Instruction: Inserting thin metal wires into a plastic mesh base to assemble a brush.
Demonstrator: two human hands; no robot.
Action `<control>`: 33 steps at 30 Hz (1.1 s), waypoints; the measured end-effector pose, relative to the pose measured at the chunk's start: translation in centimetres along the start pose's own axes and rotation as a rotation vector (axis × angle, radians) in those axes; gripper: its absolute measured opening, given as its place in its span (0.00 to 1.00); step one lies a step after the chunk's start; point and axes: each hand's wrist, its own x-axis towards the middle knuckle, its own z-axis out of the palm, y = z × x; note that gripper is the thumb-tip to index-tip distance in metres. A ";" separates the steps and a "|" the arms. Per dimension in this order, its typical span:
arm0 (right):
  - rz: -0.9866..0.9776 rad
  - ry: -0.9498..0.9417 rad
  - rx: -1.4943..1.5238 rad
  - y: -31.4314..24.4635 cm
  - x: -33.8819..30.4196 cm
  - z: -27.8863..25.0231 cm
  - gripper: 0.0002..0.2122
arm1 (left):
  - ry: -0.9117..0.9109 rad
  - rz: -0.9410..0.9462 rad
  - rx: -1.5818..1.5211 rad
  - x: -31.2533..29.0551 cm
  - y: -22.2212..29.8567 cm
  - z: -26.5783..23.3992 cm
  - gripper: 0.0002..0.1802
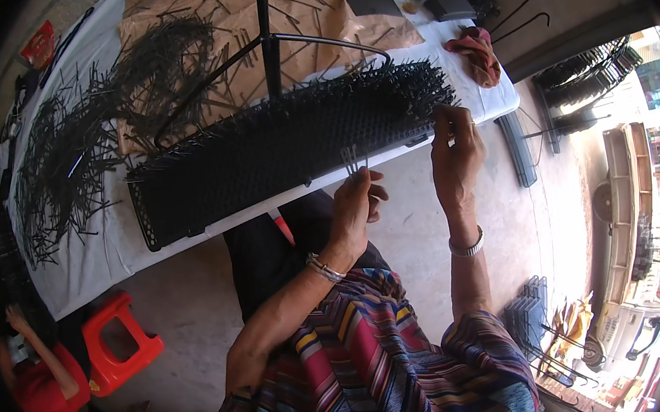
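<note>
A long black perforated panel [262, 165] lies along the near edge of the table. Short dark rods [382, 90] stand in dense rows along its far side and right end. My left hand [358, 207] is closed in front of the panel's near edge, with several thin metal rods [352, 158] pointing up from between thumb and fingers. At the panel's right end, my right hand [458, 150] pinches its fingertips together beside the standing rods. What those fingertips hold, if anything, is too small to make out.
Loose dark rods [72, 163] are heaped on the white cloth [105, 263] and brown paper [311, 9]. A black metal stand [271, 61] rises behind the panel. A reddish rag [476, 55] lies at the right corner. A red stool [125, 345] and another person's arm [46, 352] are lower left.
</note>
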 end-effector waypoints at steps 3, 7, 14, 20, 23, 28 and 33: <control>0.000 -0.030 -0.019 0.7 -0.4 1.0 0.04 | -0.050 0.009 0.036 -0.5 0.2 0.1 0.22; -0.054 -0.102 -0.202 1.4 -0.9 1.9 0.04 | -0.081 0.015 0.076 -0.5 0.6 0.3 0.22; -0.097 -0.114 -0.258 1.3 -0.4 1.6 0.03 | -0.157 0.005 0.086 -0.8 1.1 0.6 0.22; -0.181 -0.165 -0.269 1.3 -0.1 1.1 0.04 | -0.188 -0.055 0.070 -1.3 1.4 1.3 0.23; -0.194 -0.109 -0.323 1.3 -0.5 1.7 0.05 | -0.210 -0.069 0.049 -1.3 1.3 1.1 0.23; -0.219 -0.079 -0.368 1.6 -0.3 2.3 0.07 | -0.238 -0.022 0.078 -1.2 1.0 0.5 0.23; -0.278 -0.101 -0.407 1.0 -0.7 1.6 0.09 | -0.239 -0.030 0.078 -1.7 1.1 0.6 0.23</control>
